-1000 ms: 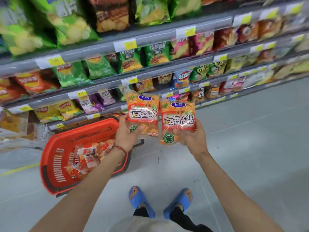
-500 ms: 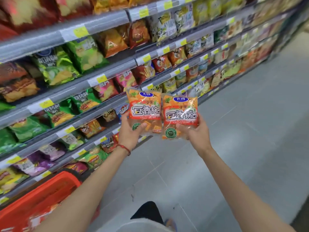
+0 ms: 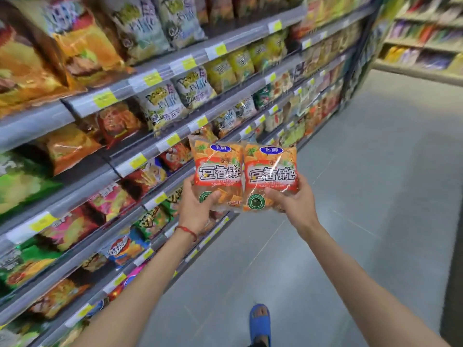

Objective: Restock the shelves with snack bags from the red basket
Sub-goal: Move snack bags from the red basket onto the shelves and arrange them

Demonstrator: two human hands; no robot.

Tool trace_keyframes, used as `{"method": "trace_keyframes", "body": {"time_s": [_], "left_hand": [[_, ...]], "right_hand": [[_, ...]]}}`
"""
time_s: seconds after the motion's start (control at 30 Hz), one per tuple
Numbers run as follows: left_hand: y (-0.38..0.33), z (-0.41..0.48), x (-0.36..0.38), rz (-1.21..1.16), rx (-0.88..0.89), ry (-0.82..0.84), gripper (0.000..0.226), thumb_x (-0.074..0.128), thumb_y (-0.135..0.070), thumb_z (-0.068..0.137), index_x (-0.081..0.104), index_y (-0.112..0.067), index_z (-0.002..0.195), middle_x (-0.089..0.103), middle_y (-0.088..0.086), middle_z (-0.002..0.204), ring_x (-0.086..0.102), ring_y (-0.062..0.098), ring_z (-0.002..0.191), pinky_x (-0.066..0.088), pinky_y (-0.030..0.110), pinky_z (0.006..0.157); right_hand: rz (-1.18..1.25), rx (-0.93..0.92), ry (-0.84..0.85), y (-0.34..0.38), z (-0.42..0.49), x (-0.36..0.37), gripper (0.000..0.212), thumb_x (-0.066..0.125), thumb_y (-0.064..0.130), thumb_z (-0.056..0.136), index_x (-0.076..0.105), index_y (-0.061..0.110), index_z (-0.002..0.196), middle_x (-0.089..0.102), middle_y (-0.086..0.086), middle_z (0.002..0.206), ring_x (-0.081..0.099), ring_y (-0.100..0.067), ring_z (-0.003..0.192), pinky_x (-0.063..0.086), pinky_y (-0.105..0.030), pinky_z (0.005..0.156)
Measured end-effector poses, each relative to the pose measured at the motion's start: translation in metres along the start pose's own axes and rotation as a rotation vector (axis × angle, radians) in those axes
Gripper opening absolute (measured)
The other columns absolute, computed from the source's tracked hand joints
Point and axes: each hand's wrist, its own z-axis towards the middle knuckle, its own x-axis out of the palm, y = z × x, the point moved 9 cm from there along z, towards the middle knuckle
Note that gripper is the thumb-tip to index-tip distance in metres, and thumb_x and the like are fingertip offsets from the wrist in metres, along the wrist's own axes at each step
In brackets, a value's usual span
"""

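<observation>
Film is what you are holding, thin and glossy, so treat both packs as light, soft and a little slippery. Your left hand (image 3: 194,209) grips the lower part of the left snack bag (image 3: 216,169), thumb across the front and fingers curled behind. Your right hand (image 3: 293,204) holds the right snack bag (image 3: 270,171) the same way. The two stand upright with their inner edges touching, out over the aisle floor (image 3: 350,196) just beside the shelves (image 3: 125,88), not yet on any of them. The red basket is out of view.

Behind the clear lower window the contents look like brittle squares, so a hard squeeze would likely crush them. Take each bag by its bottom corners or sealed top edge rather than the puffed middle, and slide it in face forward.

Each front carries big outlined characters, 豆香锅巴, on a red band, with a blue oval brand badge above whose small characters are not surely legible. The right bag's round green seal reads 低GI. Pale bags (image 3: 193,86) on the shelves show lettering like "Dowis". The yellow price tags (image 3: 152,78) are too blurred to read.
</observation>
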Motion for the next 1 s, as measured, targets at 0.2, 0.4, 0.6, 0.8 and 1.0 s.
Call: {"method": "trace_keyframes", "body": {"time_s": [0.2,0.4,0.6,0.8,1.0], "left_hand": [[-0.035,0.108,0.081,-0.011,0.003,0.060,0.063,0.079,-0.030,0.082,0.037,-0.036,0.129,0.058,-0.014,0.121,0.055,0.009,0.114,0.044,0.035,0.101],[-0.071,0.187,0.138,0.030,0.057,0.030,0.070,0.079,-0.030,0.083,0.038,-0.020,0.139,0.054,-0.017,0.118,0.051,0.006,0.111,0.040,0.027,0.095],[-0.108,0.263,0.174,0.041,0.109,-0.092,0.067,0.077,-0.029,0.085,0.039,-0.023,0.140,0.053,-0.028,0.115,0.052,-0.013,0.103,0.039,0.016,0.091],[-0.153,0.322,0.205,0.087,0.092,-0.309,0.070,0.075,-0.031,0.087,0.034,-0.025,0.143,0.049,-0.034,0.118,0.050,-0.010,0.109,0.042,0.025,0.101],[-0.197,0.360,0.220,0.059,0.079,-0.518,0.081,0.076,-0.053,0.077,0.033,-0.033,0.143,0.055,-0.010,0.138,0.052,0.012,0.127,0.044,0.048,0.108]], "right_hand": [[-0.037,-0.052,-0.031,0.033,0.116,-0.031,0.072,0.093,0.016,0.073,0.056,0.019,0.135,0.075,0.001,0.117,0.075,-0.018,0.101,0.063,-0.040,0.078],[0.002,-0.080,-0.050,0.052,0.219,-0.057,0.070,0.093,0.017,0.073,0.057,0.019,0.134,0.076,0.001,0.117,0.075,-0.020,0.103,0.062,-0.043,0.081],[0.057,-0.155,-0.020,0.076,0.339,-0.066,0.072,0.093,0.017,0.072,0.057,0.016,0.135,0.075,0.002,0.117,0.074,-0.016,0.105,0.059,-0.042,0.093],[0.026,-0.209,0.156,0.108,0.456,-0.060,0.075,0.091,0.024,0.074,0.054,0.019,0.139,0.073,0.008,0.117,0.071,-0.001,0.102,0.059,-0.033,0.094],[0.005,-0.230,0.353,0.162,0.545,-0.037,0.095,0.093,0.048,0.062,0.050,0.026,0.144,0.068,0.008,0.127,0.067,-0.011,0.115,0.054,-0.044,0.103]]}}
